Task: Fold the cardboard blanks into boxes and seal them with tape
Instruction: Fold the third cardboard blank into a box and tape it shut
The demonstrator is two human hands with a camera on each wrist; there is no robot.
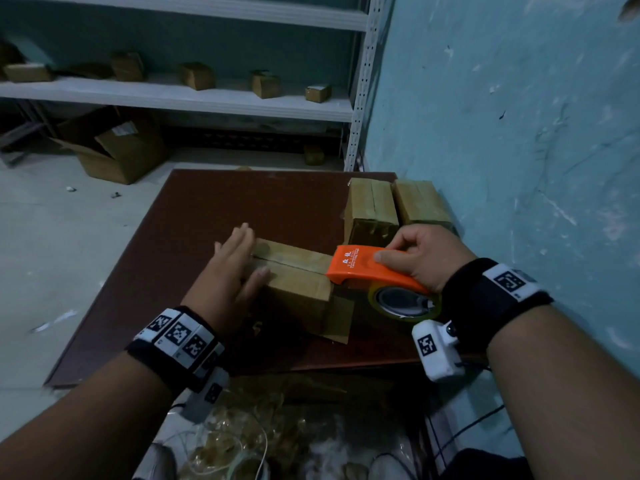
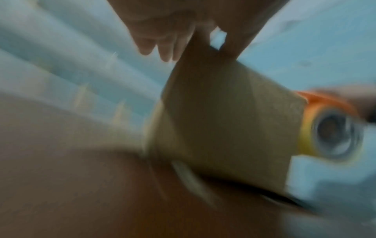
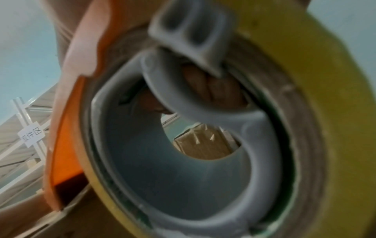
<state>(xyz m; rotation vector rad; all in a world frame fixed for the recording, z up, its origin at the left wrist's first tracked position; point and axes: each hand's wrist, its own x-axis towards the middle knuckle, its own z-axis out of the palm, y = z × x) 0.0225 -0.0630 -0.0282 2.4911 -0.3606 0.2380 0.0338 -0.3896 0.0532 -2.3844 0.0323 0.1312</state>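
A small cardboard box [image 1: 294, 275] stands on the dark brown table [image 1: 214, 209], its top flaps meeting in a seam. My left hand [image 1: 235, 261] lies flat on the box's left end, fingers straight and thumb against the near side. My right hand [image 1: 420, 252] grips an orange tape dispenser [image 1: 367, 268] whose front edge sits on the box's right end. Its yellowish tape roll [image 1: 403, 301] hangs off the box's right side. In the blurred left wrist view the box [image 2: 227, 122] and the dispenser [image 2: 329, 125] show. The right wrist view is filled by the roll [image 3: 305, 112] and its grey hub [image 3: 173, 169].
Two taped boxes [image 1: 372, 209] [image 1: 420, 202] stand at the table's far right by the teal wall [image 1: 519, 116]. A white shelf [image 1: 173, 95] behind holds several small boxes. An open carton [image 1: 114, 150] lies on the floor. Crumpled plastic [image 1: 259, 427] lies below the table's near edge.
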